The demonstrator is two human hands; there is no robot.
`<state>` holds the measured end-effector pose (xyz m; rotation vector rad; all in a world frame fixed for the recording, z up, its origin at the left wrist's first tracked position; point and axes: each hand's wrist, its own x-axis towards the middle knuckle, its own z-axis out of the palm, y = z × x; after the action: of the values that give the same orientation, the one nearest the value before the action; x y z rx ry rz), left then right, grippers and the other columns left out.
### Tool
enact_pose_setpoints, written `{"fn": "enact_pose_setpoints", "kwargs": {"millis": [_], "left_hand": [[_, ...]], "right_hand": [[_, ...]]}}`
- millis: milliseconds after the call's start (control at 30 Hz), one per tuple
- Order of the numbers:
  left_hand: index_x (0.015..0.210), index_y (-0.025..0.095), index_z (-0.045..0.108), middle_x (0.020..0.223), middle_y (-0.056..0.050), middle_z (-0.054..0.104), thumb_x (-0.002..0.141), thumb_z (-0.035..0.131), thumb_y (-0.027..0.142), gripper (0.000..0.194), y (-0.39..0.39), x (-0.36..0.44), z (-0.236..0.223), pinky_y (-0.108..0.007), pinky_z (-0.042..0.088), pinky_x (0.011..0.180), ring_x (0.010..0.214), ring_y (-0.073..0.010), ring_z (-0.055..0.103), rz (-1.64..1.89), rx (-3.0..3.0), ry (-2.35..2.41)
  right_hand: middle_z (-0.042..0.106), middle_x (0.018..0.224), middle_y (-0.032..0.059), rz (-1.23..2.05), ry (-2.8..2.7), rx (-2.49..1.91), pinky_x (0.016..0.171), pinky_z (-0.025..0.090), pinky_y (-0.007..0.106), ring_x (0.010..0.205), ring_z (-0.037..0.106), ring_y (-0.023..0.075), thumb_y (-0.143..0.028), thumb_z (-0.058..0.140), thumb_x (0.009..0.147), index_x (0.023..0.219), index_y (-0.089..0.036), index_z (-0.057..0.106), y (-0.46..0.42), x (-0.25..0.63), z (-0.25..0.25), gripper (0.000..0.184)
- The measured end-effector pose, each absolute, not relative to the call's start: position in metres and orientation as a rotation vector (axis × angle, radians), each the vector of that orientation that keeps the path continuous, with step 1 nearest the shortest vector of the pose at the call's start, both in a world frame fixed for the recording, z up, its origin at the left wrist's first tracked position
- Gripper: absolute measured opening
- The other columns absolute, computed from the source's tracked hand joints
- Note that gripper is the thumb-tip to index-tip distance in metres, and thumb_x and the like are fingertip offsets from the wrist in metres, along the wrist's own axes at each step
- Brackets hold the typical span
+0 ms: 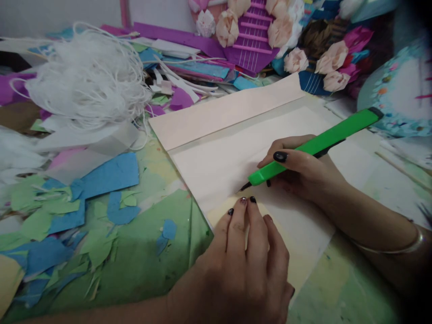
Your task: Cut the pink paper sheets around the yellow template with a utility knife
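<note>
My right hand (303, 175) grips a green utility knife (317, 141), a slim body with a dark end cap. Its thin dark tip points down to the left and meets, or nearly meets, the paper just beyond my left fingertips. Spread flat, my left hand (246, 256) presses on a pale yellow paper piece (216, 216). That piece lies over a large white sheet (202, 171), partly hidden under both hands. A pale pink paper strip (229, 112) lies across the sheet's far edge.
A tangled heap of white string (87, 76) sits at the back left. Blue paper scraps (111, 173) and green scraps (97, 247) litter the left. Behind are a purple guitar-shaped decoration (253, 36) and paper flowers (332, 56). A thin stick (403, 170) lies right, near a round decoration (401, 90).
</note>
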<state>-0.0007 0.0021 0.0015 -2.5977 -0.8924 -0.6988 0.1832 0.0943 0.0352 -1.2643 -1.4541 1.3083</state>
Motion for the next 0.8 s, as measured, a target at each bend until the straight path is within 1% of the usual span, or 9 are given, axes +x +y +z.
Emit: {"fn": "enact_pose_setpoints", "kwargs": {"millis": [133, 300, 533, 800], "left_hand": [[0.116, 0.004, 0.065, 0.116, -0.022, 0.069, 0.095, 0.04, 0.038, 0.047, 0.0021, -0.0009, 0.0006, -0.04, 0.055, 0.08, 0.105, -0.0358, 0.068, -0.703, -2.588, -0.882], [0.115, 0.003, 0.065, 0.115, -0.023, 0.069, 0.095, 0.04, 0.037, 0.047, 0.0026, 0.0, 0.0002, -0.04, 0.055, 0.081, 0.104, -0.0364, 0.068, -0.704, -2.591, -0.897], [0.116, 0.003, 0.065, 0.115, -0.023, 0.069, 0.095, 0.042, 0.038, 0.047, 0.002, -0.0014, 0.0016, -0.04, 0.055, 0.081, 0.105, -0.0358, 0.068, -0.692, -2.593, -0.882], [0.116, 0.003, 0.065, 0.115, -0.023, 0.069, 0.095, 0.041, 0.037, 0.046, 0.0012, -0.001, 0.0015, -0.04, 0.055, 0.08, 0.103, -0.0358, 0.069, -0.701, -2.593, -0.887]], "right_hand": [[0.061, 0.046, 0.002, 1.259, -1.498, -1.259, 0.029, 0.031, 0.02, 0.033, 0.047, 0.0103, -0.038, 0.073, 0.073, 0.062, -0.018, 0.069, 0.0948, 0.1828, 0.0336, 0.024], [0.059, 0.044, 0.0012, 1.23, -1.52, -1.288, 0.028, 0.028, 0.021, 0.031, 0.044, 0.0095, -0.043, 0.075, 0.071, 0.059, -0.019, 0.069, 0.0959, 0.1824, 0.0334, 0.028], [0.06, 0.045, 0.0011, 1.224, -1.511, -1.272, 0.029, 0.026, 0.021, 0.032, 0.044, 0.0094, -0.041, 0.072, 0.074, 0.061, -0.02, 0.07, 0.096, 0.1854, 0.0317, 0.025], [0.059, 0.044, 0.0013, 1.212, -1.534, -1.286, 0.03, 0.027, 0.022, 0.033, 0.045, 0.0106, -0.044, 0.075, 0.07, 0.058, -0.02, 0.069, 0.0962, 0.183, 0.0331, 0.027]]}}
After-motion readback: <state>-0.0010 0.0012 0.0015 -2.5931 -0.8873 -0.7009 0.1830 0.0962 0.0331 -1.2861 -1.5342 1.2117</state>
